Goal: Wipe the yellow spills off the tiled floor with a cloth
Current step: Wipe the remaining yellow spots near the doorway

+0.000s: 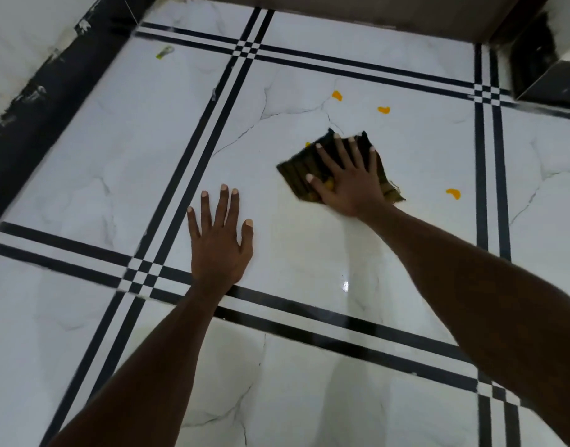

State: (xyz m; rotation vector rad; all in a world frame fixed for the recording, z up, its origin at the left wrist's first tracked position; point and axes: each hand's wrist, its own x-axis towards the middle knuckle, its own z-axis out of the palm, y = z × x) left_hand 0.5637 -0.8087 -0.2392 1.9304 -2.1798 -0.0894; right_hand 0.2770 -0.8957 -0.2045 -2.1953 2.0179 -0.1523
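On the white marbled floor [122, 150], a dark striped cloth [301, 171] is pressed flat under the right hand [348, 179], its fingers spread wide, while the left hand [219, 243] is laid palm-down and open on the bare tile nearby. Yellow spills are seen around the cloth: one [337, 95] and another [384, 110] beyond it, a third [453, 193] to its right, and a speck [307, 144] at its far edge. Black double lines [193, 156] are crossed between the tiles, and a dark skirting [48, 88] is met at the left wall.
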